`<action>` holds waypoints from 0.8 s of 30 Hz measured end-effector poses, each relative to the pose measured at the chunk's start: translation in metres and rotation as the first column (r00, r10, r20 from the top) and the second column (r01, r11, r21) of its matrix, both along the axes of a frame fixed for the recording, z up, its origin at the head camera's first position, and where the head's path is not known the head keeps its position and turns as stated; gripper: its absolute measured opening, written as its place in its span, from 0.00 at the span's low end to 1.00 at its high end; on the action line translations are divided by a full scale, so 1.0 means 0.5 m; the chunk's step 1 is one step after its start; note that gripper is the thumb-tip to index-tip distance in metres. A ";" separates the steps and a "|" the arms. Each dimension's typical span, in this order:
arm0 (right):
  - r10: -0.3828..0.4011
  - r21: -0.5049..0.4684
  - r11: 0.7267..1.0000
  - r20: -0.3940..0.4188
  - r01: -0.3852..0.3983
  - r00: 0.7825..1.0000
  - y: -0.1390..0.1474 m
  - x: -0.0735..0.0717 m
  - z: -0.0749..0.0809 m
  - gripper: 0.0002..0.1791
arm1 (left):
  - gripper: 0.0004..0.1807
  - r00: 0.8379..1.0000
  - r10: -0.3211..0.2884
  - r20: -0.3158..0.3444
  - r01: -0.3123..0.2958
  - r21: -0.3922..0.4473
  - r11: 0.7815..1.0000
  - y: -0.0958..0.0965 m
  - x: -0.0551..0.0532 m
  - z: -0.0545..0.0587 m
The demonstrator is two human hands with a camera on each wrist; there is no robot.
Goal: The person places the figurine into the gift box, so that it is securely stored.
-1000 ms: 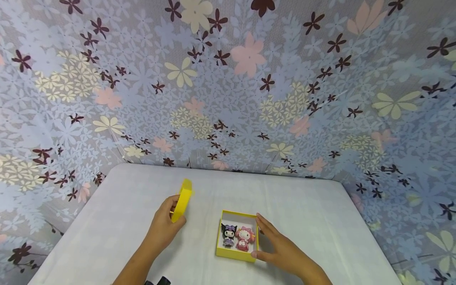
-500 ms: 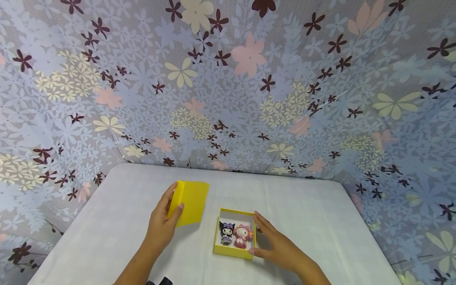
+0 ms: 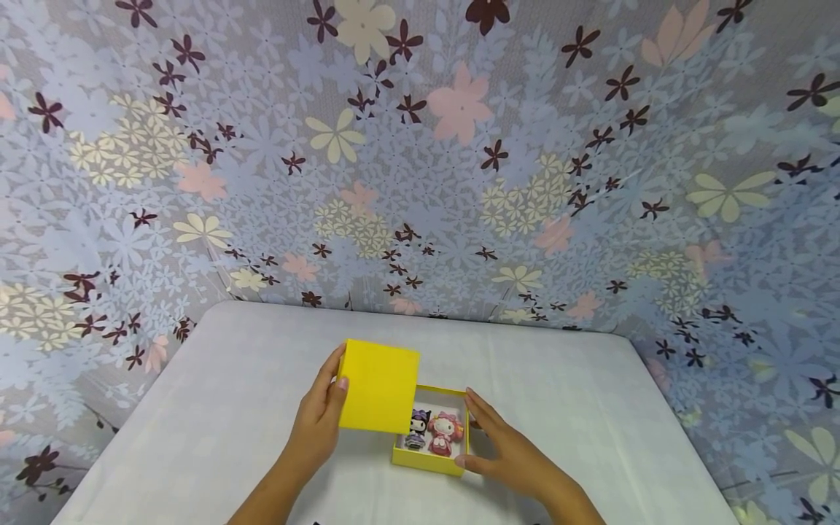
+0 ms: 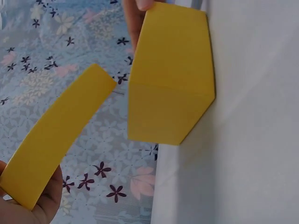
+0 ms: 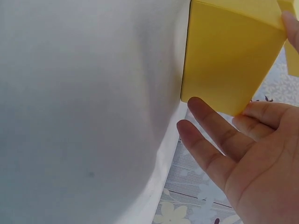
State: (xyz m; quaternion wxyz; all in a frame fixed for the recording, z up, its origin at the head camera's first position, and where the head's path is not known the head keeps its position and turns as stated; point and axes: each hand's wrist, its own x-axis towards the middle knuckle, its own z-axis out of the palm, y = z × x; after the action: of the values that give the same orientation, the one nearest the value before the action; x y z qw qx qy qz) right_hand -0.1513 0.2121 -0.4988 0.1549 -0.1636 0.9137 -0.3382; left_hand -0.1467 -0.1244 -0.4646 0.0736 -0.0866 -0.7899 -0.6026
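Observation:
My left hand [image 3: 318, 421] grips a square yellow box lid [image 3: 379, 386] by its left edge, thumb on the front. The lid is tilted in the air and overlaps the left part of the open yellow box [image 3: 428, 461] in the head view. Inside lie two small figurines: a black-and-purple one [image 3: 417, 432], partly hidden by the lid, and a pink one [image 3: 445, 434]. My right hand [image 3: 508, 453] holds the box at its right side, thumb at the front corner and fingertips at the back corner. In the left wrist view, the lid [image 4: 60, 135] stands apart from the box [image 4: 173, 56].
A pale cloth [image 3: 545, 386] covers the tabletop under the box. Behind the table and at its sides hangs flower-patterned fabric [image 3: 420, 182].
My left hand has brought the lid rightward and turned its flat face toward the camera, so it now overlaps the box. The box, held by my right hand, has shifted slightly left.

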 end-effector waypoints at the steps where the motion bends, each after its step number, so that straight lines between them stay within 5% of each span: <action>1: 0.001 -0.004 1.000 0.002 -0.001 1.000 0.000 0.000 0.000 0.56 | 0.28 1.000 0.002 0.007 -0.002 -0.012 1.000 0.003 0.000 -0.002; 8: 0.012 -0.022 1.000 -0.011 -0.012 1.000 -0.002 -0.001 -0.003 0.55 | 0.28 0.996 -0.013 0.093 0.012 0.005 1.000 0.023 -0.001 -0.023; 14: 0.022 -0.044 0.999 -0.016 -0.022 1.000 -0.004 -0.002 -0.006 0.55 | 0.27 0.976 -0.051 0.213 0.031 0.094 0.995 0.045 -0.003 -0.039; 24: 0.049 -0.073 0.996 -0.007 -0.049 0.999 -0.005 -0.009 -0.008 0.55 | 0.29 0.945 -0.057 0.321 0.012 0.141 0.990 0.076 -0.007 -0.065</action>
State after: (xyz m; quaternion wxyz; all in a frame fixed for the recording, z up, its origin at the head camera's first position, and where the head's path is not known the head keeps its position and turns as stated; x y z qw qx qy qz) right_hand -0.1557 0.2095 -0.5027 0.1546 -0.1924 0.8968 -0.3671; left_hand -0.1503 -0.0866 -0.4973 -0.0620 0.0049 -0.7465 -0.6625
